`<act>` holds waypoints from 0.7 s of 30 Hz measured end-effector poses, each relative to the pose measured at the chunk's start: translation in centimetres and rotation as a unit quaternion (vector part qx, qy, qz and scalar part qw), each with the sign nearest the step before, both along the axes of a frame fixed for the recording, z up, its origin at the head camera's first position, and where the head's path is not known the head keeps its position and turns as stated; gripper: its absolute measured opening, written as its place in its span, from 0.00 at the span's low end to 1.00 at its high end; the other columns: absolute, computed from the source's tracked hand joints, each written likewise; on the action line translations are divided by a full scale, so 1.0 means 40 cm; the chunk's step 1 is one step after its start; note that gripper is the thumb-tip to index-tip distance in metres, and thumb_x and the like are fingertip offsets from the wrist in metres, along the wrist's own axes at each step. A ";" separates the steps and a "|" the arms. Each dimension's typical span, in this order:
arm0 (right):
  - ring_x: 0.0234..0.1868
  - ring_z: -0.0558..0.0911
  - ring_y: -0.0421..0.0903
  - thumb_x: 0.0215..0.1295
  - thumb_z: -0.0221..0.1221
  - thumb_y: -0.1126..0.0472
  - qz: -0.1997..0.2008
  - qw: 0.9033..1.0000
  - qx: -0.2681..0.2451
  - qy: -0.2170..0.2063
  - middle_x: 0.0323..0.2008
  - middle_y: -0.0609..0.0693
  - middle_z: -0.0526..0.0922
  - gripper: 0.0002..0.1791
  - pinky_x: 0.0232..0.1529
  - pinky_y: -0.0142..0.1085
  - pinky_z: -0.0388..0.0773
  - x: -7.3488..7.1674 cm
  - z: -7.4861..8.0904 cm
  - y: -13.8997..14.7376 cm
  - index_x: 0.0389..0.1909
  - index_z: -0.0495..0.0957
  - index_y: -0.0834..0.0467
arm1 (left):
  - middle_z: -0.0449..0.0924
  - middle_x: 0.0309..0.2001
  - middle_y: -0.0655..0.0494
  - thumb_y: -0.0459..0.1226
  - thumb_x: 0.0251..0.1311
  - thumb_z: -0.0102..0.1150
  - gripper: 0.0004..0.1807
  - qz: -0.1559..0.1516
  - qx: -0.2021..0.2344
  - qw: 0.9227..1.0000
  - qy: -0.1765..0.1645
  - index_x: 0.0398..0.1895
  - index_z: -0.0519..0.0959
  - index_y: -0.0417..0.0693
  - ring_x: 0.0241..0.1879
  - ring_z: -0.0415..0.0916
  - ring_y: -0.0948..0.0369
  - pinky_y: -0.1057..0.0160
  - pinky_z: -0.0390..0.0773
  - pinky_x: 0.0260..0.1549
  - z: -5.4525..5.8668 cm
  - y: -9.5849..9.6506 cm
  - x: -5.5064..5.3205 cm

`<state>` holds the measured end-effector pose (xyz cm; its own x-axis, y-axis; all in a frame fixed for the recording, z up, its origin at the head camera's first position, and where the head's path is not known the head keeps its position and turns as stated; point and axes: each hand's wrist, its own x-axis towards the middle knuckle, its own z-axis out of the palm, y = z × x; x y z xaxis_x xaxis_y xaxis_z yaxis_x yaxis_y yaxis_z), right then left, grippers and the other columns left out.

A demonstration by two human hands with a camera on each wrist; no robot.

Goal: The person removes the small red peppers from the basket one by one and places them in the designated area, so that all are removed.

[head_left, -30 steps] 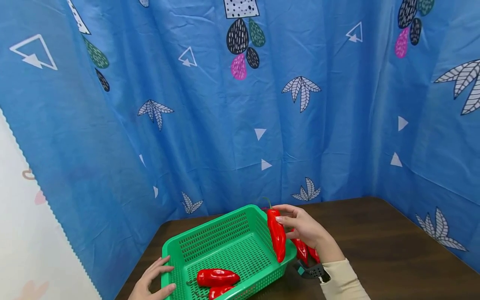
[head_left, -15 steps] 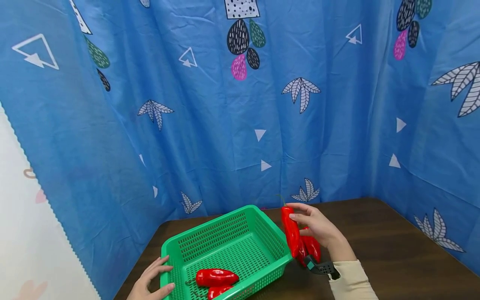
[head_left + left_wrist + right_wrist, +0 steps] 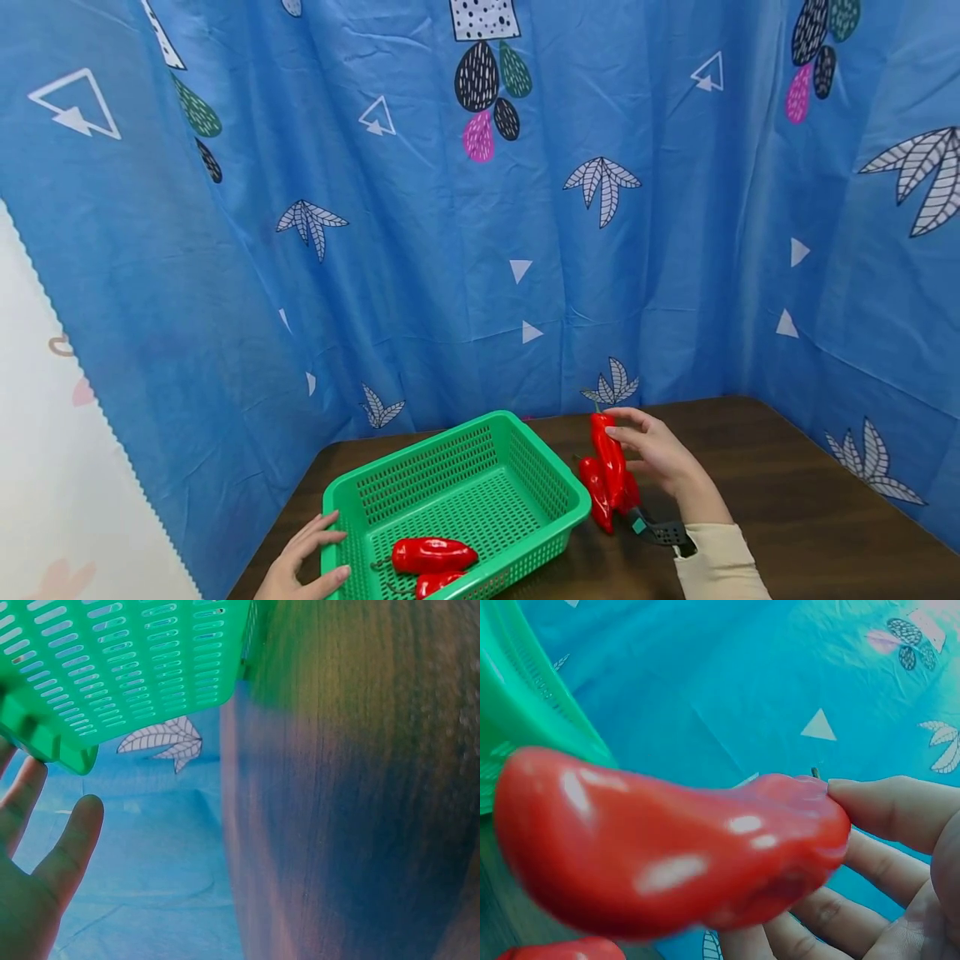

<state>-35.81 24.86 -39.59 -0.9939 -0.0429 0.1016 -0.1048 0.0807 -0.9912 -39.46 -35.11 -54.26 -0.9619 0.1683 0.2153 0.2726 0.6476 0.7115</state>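
Observation:
My right hand pinches a glossy red pepper near its stem end between thumb and fingers. The pepper hangs stem up, tip down, right of the green basket. Behind and below it, two more red peppers lie on the table, one to its left and one partly hidden. In the right wrist view the held pepper fills the middle. My left hand rests at the basket's left rim, fingers extended and touching it, thumb held apart. Inside the basket lie two red peppers, the rear one in full view.
The dark wooden table reaches to a blue patterned curtain behind and at the right. A pale cloth hangs at the far left. A dark strap device sits at my right wrist.
My right hand has moved right with the pepper, from over the basket's right rim to above the peppers on the table. The left hand stays at the rim.

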 end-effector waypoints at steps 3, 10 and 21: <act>0.52 0.81 0.52 0.74 0.57 0.54 -0.007 1.000 0.010 -0.005 0.64 0.66 0.73 0.32 0.55 0.54 0.90 -0.002 -0.010 0.006 0.74 0.61 0.60 | 0.57 0.76 0.66 0.60 0.63 0.61 0.22 0.000 0.002 1.000 -0.001 0.59 0.74 0.74 0.78 0.46 0.45 0.21 0.56 0.70 0.007 0.005 0.006; 0.45 0.85 0.47 0.74 0.56 0.55 -0.038 0.999 0.022 -0.010 0.58 0.63 0.79 0.32 0.51 0.49 0.93 -0.012 -0.032 0.026 0.73 0.62 0.63 | 0.57 0.77 0.61 0.60 0.62 0.62 0.24 -0.004 0.000 1.000 -0.001 0.60 0.74 0.71 0.77 0.47 0.42 0.20 0.56 0.69 0.014 0.008 0.007; 0.45 0.85 0.46 0.75 0.55 0.55 -0.075 0.996 0.039 -0.026 0.64 0.71 0.72 0.33 0.51 0.49 0.93 -0.019 -0.057 0.054 0.74 0.60 0.64 | 0.63 0.74 0.53 0.50 0.66 0.63 0.22 -0.005 0.034 0.997 0.069 0.60 0.78 0.54 0.77 0.48 0.54 0.19 0.51 0.68 0.031 0.041 0.042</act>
<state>-36.56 27.02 -41.85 -0.9935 0.1014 0.0521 -0.0345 0.1684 -0.9851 -37.77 -33.47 -53.02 -0.9207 0.1590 0.3564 0.3773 0.5960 0.7088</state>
